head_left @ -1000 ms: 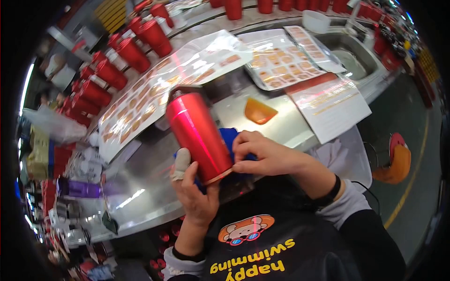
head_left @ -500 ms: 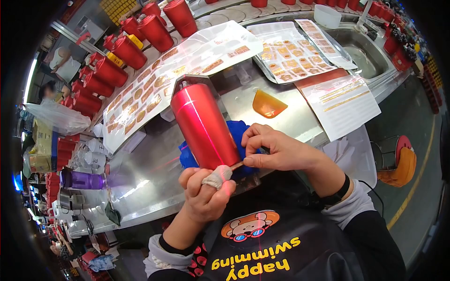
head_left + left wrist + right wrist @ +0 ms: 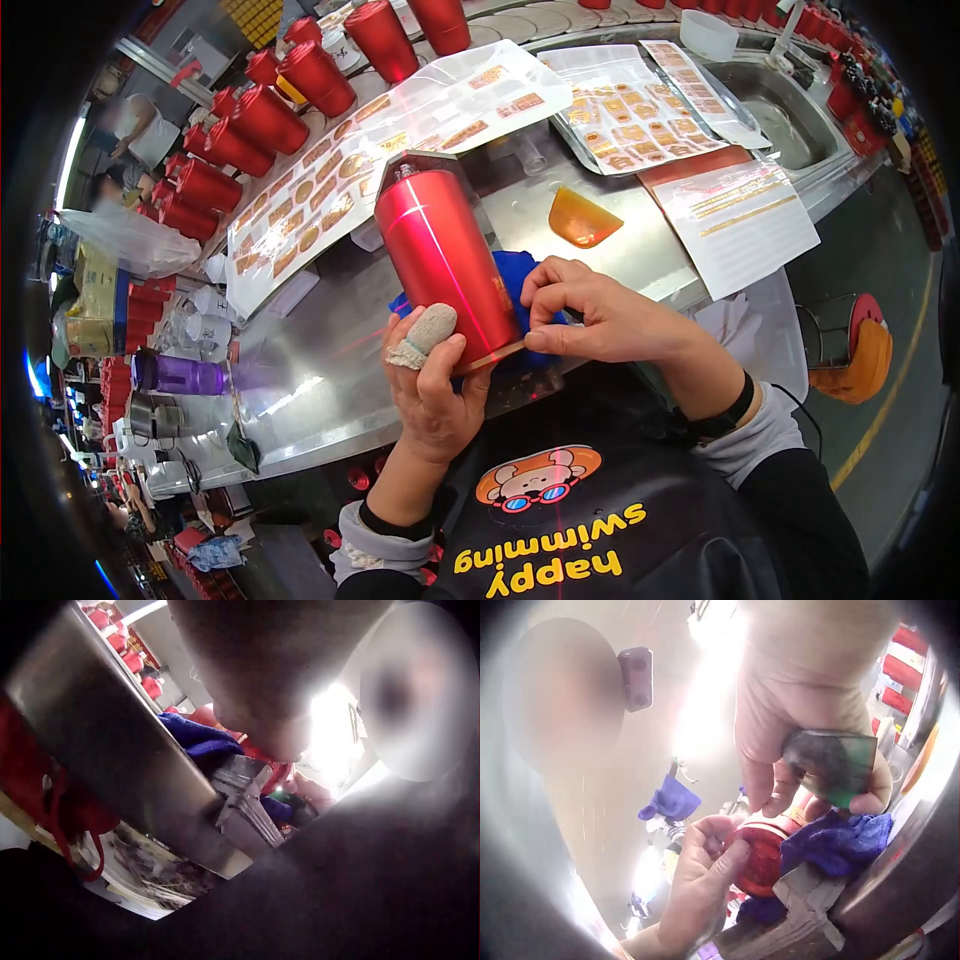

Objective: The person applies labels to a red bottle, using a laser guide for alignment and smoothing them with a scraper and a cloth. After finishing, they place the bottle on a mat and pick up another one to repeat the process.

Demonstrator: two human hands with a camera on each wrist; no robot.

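A red metallic canister lies tilted on a blue cloth over a holder, its near end toward the person. My left hand grips that near end, thumb against the round base in the right wrist view. A pale cloth finger cover on one finger rests along the canister's side. At the rim's other side, the curled fingers of my right hand work close to the edge. Tucked in this hand is a dark green translucent flat piece, seen in the right wrist view.
Sheets of gold stickers and a sticker tray lie beyond the canister. An orange translucent scraper and a white paper are to the right, near a sink. Red canisters line the back; a purple bottle stands left.
My left hand's covered finger went from the canister's side to the near rim and is now back on the side. My right hand stays at the rim.
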